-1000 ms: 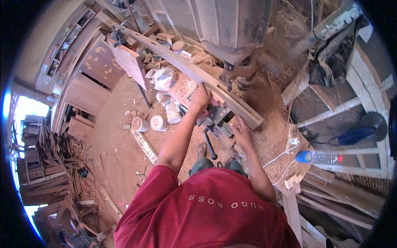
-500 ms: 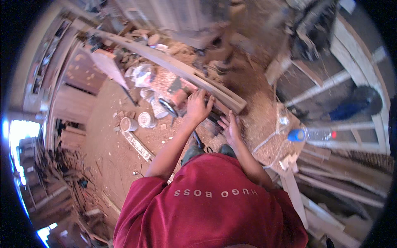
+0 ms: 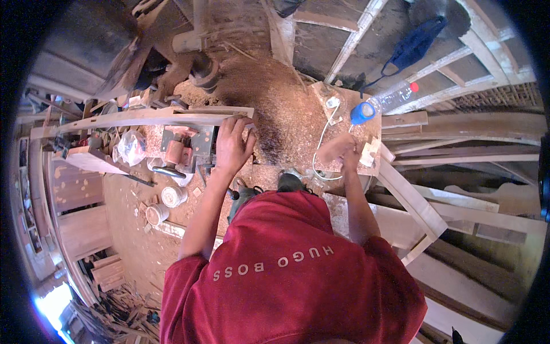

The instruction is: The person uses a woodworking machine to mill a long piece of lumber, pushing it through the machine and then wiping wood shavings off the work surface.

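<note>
Beam (image 3: 143,118) has lost one of our hands: half a second ago both were close together by its near end, now only the left hand (image 3: 231,144) is there, fingers laid over the end face, thumb spread clear. Can't tell if it's actually clamping or just resting. Right hand (image 3: 349,157) has gone well off to our right, over the desk (image 3: 354,97), and looks closed around a flat brown piece (image 3: 331,150); motion blur smears both, so we won't call what that piece is. Our view has swung right too, so the beam now runs nearly level from the left side and stops at the left hand, just behind the vise-like metal fixture (image 3: 201,140). Whether the fixture bears on it, we can't see. White cable (image 3: 318,143) loops just beside the right hand, with a pale wood block (image 3: 371,152) on its other side and the blue roll (image 3: 362,113) beyond. Our read: work at the beam end is one-handed for now, left keeping contact while right deals with the piece; the cable is the snag risk.
</note>
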`<state>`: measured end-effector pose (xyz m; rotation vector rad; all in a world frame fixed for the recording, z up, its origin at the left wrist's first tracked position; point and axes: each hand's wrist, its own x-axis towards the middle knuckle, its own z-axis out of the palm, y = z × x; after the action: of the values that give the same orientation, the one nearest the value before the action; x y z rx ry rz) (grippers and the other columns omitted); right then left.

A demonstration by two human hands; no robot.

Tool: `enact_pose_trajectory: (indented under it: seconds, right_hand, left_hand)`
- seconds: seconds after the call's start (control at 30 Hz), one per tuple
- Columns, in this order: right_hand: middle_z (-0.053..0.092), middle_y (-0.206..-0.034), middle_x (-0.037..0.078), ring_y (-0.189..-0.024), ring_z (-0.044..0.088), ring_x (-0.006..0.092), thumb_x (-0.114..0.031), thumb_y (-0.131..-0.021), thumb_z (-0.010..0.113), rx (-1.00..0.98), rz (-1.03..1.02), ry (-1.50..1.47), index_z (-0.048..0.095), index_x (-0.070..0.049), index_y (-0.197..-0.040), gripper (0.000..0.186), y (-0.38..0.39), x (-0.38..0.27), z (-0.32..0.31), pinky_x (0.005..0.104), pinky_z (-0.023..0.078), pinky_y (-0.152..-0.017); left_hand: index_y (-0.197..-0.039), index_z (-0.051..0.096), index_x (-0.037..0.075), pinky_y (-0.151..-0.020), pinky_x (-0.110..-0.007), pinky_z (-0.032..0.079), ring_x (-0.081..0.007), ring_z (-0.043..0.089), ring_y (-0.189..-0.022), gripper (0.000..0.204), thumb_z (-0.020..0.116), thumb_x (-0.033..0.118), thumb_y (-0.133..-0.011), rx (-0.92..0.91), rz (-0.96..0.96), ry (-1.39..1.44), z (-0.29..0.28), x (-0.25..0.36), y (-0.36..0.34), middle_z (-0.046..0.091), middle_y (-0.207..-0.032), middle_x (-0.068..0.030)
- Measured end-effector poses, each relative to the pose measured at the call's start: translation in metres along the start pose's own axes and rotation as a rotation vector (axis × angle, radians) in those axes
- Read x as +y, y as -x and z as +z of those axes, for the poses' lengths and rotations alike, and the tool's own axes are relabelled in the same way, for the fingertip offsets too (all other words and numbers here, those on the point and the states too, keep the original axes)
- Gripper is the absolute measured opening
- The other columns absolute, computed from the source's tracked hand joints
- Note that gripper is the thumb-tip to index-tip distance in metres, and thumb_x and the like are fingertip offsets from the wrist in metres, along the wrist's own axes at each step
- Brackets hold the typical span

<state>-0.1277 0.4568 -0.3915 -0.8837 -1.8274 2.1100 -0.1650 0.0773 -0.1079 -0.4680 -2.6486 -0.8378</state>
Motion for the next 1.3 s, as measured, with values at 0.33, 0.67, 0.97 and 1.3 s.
enact_pose_trajectory:
  seconds: [0.33,0.67,0.97,1.3]
  right_hand:
    - [0.056,-0.130,0.023,-0.119,0.056,0.0364,-0.036,-0.083,0.075,-0.055,-0.592,1.066,0.049,-0.008,-0.141,0.070,0.030,-0.122,0.096,0.0435,0.045,-0.102]
    - [0.068,-0.113,0.021,-0.106,0.064,0.0389,-0.041,-0.084,0.073,-0.938,-0.827,0.957,0.060,-0.005,-0.125,0.056,0.125,-0.222,0.292,0.0457,0.051,-0.090]
    - [0.070,-0.109,0.020,-0.098,0.067,0.0395,-0.041,-0.086,0.071,-0.935,-0.885,1.013,0.062,-0.005,-0.126,0.055,0.125,-0.230,0.265,0.0467,0.052,-0.087]
    - [0.070,-0.109,0.022,-0.101,0.069,0.0345,-0.031,-0.081,0.080,-0.836,-0.859,0.965,0.065,0.000,-0.119,0.051,0.084,-0.248,0.158,0.0395,0.052,-0.086]
  left_hand:
    - [-0.102,0.062,0.003,-0.091,-0.043,0.046,-0.0357,0.056,-0.103,0.017,0.067,0.009,-0.086,0.088,-0.207,0.050,-0.013,-0.002,0.077,0.061,-0.105,-0.0157]
    - [-0.101,0.063,0.004,-0.086,-0.045,0.047,-0.0363,0.058,-0.098,0.018,0.068,0.012,-0.086,0.299,-0.408,0.039,-0.020,-0.006,0.141,0.061,-0.102,-0.0167]
    - [-0.105,0.062,0.005,-0.085,-0.045,0.048,-0.0364,0.058,-0.099,0.020,0.067,0.014,-0.087,0.348,-0.480,-0.001,-0.024,-0.002,0.156,0.062,-0.102,-0.0167]
    - [-0.103,0.063,0.005,-0.087,-0.044,0.047,-0.0361,0.058,-0.098,0.019,0.067,0.015,-0.087,0.330,-0.478,0.054,-0.014,-0.006,0.146,0.062,-0.100,-0.0155]
